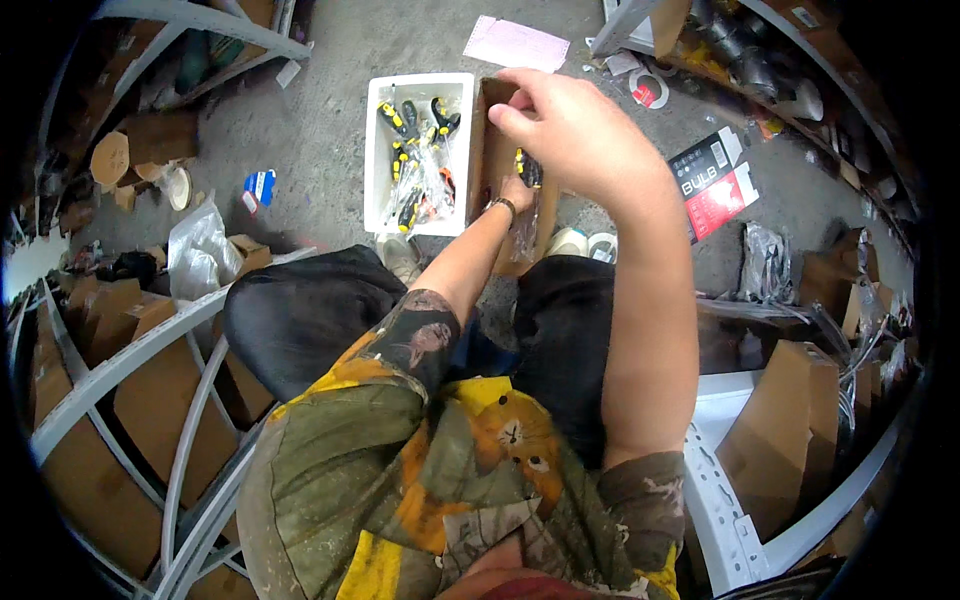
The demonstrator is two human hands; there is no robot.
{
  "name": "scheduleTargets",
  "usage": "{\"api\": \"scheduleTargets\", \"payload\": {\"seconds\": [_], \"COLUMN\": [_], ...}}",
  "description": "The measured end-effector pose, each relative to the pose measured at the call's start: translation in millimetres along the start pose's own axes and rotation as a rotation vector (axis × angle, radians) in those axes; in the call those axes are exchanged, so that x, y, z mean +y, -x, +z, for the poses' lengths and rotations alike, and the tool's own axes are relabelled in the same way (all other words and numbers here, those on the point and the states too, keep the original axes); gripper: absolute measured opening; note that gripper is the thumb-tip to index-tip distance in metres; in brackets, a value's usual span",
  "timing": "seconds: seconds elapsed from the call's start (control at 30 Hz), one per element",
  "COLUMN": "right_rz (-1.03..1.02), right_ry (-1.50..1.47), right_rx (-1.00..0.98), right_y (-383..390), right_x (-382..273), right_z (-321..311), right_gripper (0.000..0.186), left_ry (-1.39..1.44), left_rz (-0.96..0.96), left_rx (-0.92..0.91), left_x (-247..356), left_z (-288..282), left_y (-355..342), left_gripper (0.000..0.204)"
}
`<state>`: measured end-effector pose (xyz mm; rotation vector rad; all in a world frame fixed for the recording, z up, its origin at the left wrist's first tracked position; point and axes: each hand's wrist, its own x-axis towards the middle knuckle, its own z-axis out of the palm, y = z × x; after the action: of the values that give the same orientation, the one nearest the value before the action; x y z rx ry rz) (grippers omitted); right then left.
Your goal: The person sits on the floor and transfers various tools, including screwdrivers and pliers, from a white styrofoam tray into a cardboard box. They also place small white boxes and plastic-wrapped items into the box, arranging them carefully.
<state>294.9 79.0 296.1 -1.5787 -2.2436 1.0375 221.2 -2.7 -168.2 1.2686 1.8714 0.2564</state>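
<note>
Concrete floor (330, 150), grey and littered, lies beneath your hands. Your left hand (516, 190) is inside an open cardboard box (490, 160), a black-and-yellow tool handle (528, 168) at its fingers; grip cannot be confirmed. Just beyond it, your right hand (560, 125) is curled narrow over the box; whether it holds anything cannot be told. Left of both hands: white bin (430, 85), containing similar tools (410, 210). Farther right: black-and-red carton (715, 180).

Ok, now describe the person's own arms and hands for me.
The left hand and right hand wear no gloves; a dark band circles the left wrist. Sleeves end near the elbows: the left sleeve shows dark, orange and yellow patterning, the right sleeve brownish with pale marks.
</note>
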Motion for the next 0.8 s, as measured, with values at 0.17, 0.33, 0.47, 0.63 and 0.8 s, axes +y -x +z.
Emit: {"api": "scheduleTargets", "payload": {"seconds": [0.17, 0.33, 0.47, 0.63, 0.8], "right_rz": [-0.041, -0.09, -0.051, -0.009, -0.018], "right_ry": [0.029, 0.049, 0.081, 0.08, 0.074], "right_rx": [-0.038, -0.079, -0.091, -0.133, -0.138], "right_y": [1, 0, -4, -6, -8], "right_x": [5, 15, 7, 8, 12], "right_z": [2, 3, 2, 12, 11], "right_gripper": [0.046, 0.046, 0.047, 0.046, 0.046], "left_ry": [0.147, 0.224, 0.068, -0.159, -0.417], "left_rz": [0.138, 0.339, 0.144, 0.112, -0.005], "left_rx": [-0.034, 0.02, 0.364, 0.307, 0.167], "left_x": [7, 71, 26, -25, -11], "left_z": [-42, -178, -238, -237, -187], "left_y": [44, 120, 91, 46, 17], "left_gripper": [0.048, 0.024, 0.028, 0.034, 0.031]}}
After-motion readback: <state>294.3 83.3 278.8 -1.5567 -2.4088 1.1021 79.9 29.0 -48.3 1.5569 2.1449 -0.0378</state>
